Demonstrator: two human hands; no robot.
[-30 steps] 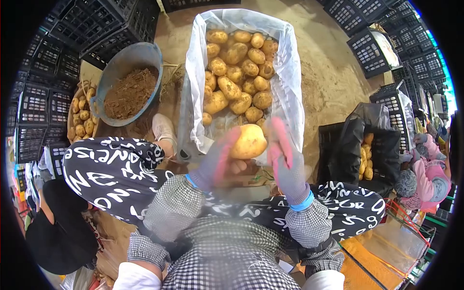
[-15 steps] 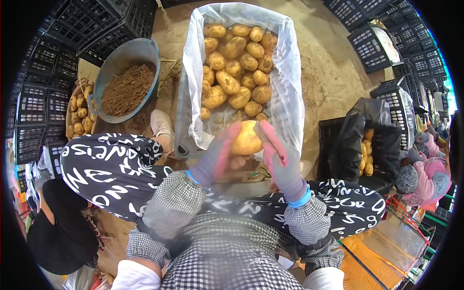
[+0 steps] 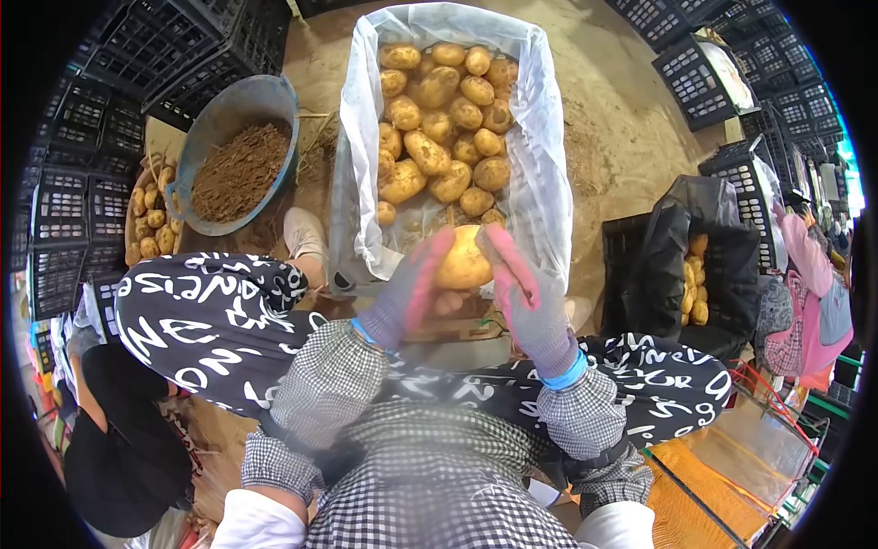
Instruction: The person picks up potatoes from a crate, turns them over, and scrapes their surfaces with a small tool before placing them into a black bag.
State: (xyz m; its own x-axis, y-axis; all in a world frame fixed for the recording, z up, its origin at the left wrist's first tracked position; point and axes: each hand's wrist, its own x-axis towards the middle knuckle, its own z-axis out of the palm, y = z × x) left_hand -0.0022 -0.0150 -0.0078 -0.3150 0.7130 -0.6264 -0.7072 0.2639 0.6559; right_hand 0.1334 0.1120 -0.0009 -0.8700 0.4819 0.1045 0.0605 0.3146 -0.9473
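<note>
Step in hand, by judgement: 2-handed inspection of 1 potato [image 3: 464,259]. At 10 o'clock of the hands, a round blue basin [image 3: 215,110] holds brown fibrous soil. The left hand [image 3: 407,293], in a knit glove, cups the potato's left flank with curled fingers. The right hand [image 3: 526,293] presses flat against its right flank. The potato is smooth, yellow and oval, and sits at 6 o'clock of the film-lined crate [image 3: 540,156]. Placing it there calls for clearing the film's near edge.

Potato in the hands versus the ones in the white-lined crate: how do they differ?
The held potato is up off the ground, pressed between the left hand and right hand; the crate potatoes lie piled in the crate. The held potato is alone; the crate potatoes touch each other. Both are yellow-brown ovals.
</note>
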